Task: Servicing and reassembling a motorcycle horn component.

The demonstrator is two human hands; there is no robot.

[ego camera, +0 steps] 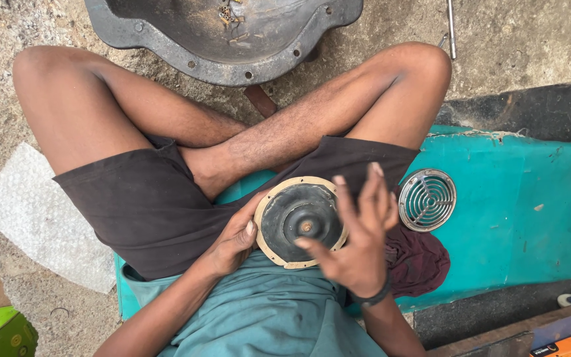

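Grille (pixel 427 199) beside held disc (pixel 295 215)

Brightness: you are working in even, soft daylight; nothing is dim.
Shadows: they are faint, with only a soft dark patch under your crossed legs (pixel 232 132) and beneath the metal pan (pixel 226 39).
Glare: mild sheen shows on the round metal grille (pixel 427 199) and the black rubber disc (pixel 299 221); the white bubble wrap (pixel 41 218) is pale but not washed out.
Blur: your right hand (pixel 358 231) is smeared by motion, fingers soft-edged; your left hand (pixel 232 241) is sharp.
Edges: the wide lens bends the frame's corners slightly.
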